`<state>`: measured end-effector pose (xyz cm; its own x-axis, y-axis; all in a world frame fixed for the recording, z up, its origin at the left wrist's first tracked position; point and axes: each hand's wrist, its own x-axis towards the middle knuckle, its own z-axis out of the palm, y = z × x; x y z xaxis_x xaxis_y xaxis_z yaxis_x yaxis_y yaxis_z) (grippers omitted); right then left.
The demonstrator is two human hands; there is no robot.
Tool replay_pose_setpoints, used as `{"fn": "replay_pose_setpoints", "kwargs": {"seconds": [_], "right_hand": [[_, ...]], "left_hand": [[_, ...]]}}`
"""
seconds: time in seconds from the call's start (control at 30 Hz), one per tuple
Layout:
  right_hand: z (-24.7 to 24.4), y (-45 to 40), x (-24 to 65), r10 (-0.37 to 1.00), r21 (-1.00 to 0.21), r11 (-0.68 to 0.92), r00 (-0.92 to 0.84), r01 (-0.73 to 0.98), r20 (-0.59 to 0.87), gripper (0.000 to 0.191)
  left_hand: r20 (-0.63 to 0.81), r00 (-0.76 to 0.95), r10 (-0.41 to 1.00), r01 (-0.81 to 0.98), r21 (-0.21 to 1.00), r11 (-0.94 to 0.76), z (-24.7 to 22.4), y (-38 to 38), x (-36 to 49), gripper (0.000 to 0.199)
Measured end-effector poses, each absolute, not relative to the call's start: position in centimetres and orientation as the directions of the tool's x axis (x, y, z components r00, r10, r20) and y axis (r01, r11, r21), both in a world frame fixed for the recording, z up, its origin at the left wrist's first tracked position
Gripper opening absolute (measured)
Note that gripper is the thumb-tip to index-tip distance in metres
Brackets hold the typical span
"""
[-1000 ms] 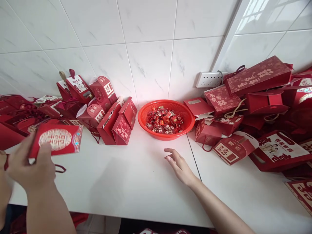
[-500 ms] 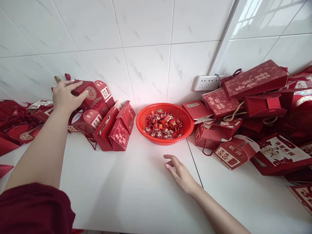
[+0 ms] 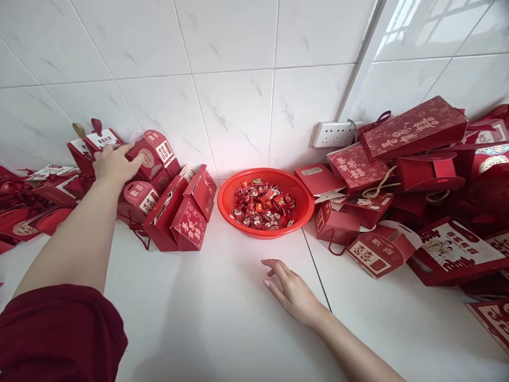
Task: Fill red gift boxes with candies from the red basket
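Observation:
At the back left, my left hand (image 3: 115,165) reaches to a red gift box (image 3: 143,160) with a round gold medallion. Its thumb and fingers are at the box's near left end, partly hidden from view. That box leans beside another red box with an arched handle (image 3: 159,146). My right hand (image 3: 293,293) hovers over the white table, fingers loosely curved and apart, holding nothing. Beyond it stands a red plastic basket (image 3: 306,209) with many red-wrapped candies (image 3: 264,204) inside.
Open-topped red boxes (image 3: 190,225) stand left of the basket. A large pile of red gift boxes (image 3: 413,127) fills the right side. More boxes (image 3: 59,188) lie at far left. A white power strip (image 3: 332,134) rests against the tiled wall (image 3: 234,106).
My left hand and the medallion box have shifted slightly right and down against the neighbouring boxes. White-topped boxes behind the hand now show. The view has turned a little; my right hand stays nearly still.

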<state>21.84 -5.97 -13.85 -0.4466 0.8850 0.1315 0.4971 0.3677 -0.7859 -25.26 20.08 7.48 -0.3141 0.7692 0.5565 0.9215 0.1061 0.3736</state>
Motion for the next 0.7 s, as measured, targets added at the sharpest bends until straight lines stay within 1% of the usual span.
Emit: {"fn": "replay_pose_setpoints", "kwargs": {"seconds": [0.07, 0.13, 0.27, 0.37, 0.53, 0.6, 0.7], "right_hand": [[-14.0, -6.0, 21.8, 0.877, -0.781, 0.382, -0.461, 0.494, 0.137, 0.033], [-14.1, -5.9, 21.7, 0.871, -0.779, 0.39, -0.472, 0.491, 0.138, 0.033], [-14.4, -5.8, 21.7, 0.868, -0.777, 0.391, -0.479, 0.494, 0.133, 0.032], [-14.5, -5.8, 21.7, 0.866, -0.776, 0.39, -0.483, 0.495, 0.128, 0.033], [-14.8, -5.8, 21.6, 0.865, -0.781, 0.388, -0.487, 0.489, 0.124, 0.033], [-14.9, -5.7, 21.6, 0.865, -0.781, 0.385, -0.487, 0.492, 0.12, 0.032], [-14.9, -5.6, 21.6, 0.867, -0.779, 0.38, -0.484, 0.498, 0.114, 0.032]], "left_hand": [[0.66, -0.28, 0.697, 0.931, 0.365, 0.028, 8.0, 20.0, -26.0, 0.081], [0.724, -0.251, 0.643, 0.94, 0.342, -0.018, 8.4, 20.0, -27.0, 0.08], [0.728, -0.233, 0.644, 0.945, 0.325, -0.027, 8.7, 20.5, -29.0, 0.081], [0.737, -0.204, 0.644, 0.943, 0.326, -0.074, 8.6, 20.9, -29.8, 0.079], [0.805, -0.234, 0.545, 0.925, 0.357, -0.129, 8.5, 21.2, -29.4, 0.073], [0.808, -0.181, 0.561, 0.931, 0.325, -0.167, 8.2, 21.6, -29.5, 0.071], [0.736, -0.045, 0.675, 0.945, 0.251, -0.211, 7.0, 22.6, -30.4, 0.068]]}}
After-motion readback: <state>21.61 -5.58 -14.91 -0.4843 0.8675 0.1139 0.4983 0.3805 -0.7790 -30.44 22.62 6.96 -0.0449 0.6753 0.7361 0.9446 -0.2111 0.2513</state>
